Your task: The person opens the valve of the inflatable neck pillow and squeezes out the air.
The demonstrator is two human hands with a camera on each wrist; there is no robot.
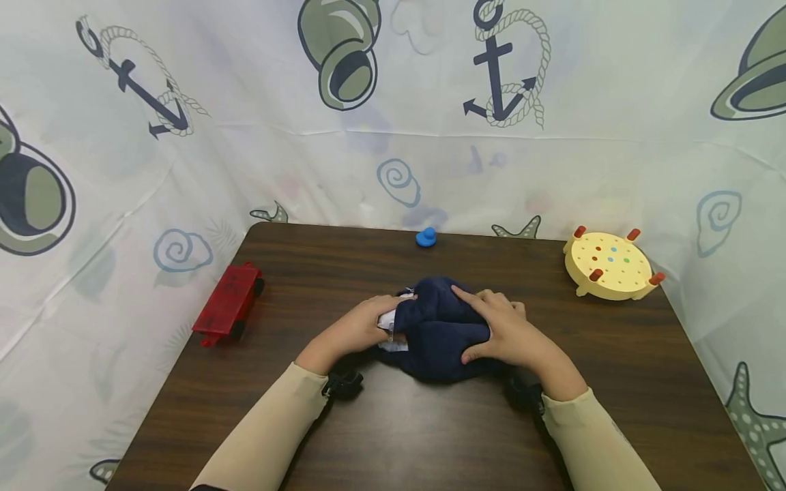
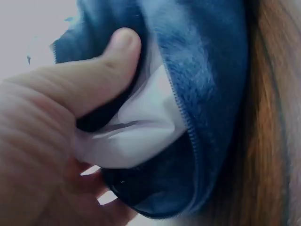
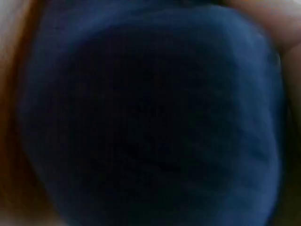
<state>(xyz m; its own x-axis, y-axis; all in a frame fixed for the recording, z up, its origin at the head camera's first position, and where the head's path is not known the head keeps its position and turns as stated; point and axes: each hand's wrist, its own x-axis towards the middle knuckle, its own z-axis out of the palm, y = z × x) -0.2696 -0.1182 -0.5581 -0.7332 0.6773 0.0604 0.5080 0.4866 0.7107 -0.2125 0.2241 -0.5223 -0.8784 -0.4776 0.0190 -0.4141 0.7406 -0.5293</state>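
A navy, fuzzy fabric pouch (image 1: pixel 445 351) with a zipper and a pale lining (image 2: pixel 146 127) lies bunched on the table in front of me. Its zipped side gapes open toward the left. My left hand (image 1: pixel 362 324) grips the edge of that opening, thumb over the cloth and fingers on the other side in the left wrist view. From the right, my right hand (image 1: pixel 510 331) holds the rounded body of the pouch, thumb on the near side and fingers toward the far side. Dark cloth (image 3: pixel 150 117) fills the right wrist view, blurred.
A red toy wagon or cart (image 1: pixel 227 303) with dark wheels stands on the left of the brown table (image 1: pixel 393 436). At the back edge sits a small blue knobbed piece (image 1: pixel 426 237). A round yellow toy (image 1: pixel 614 276) with red pegs is at the back right. Printed cloth hangs behind.
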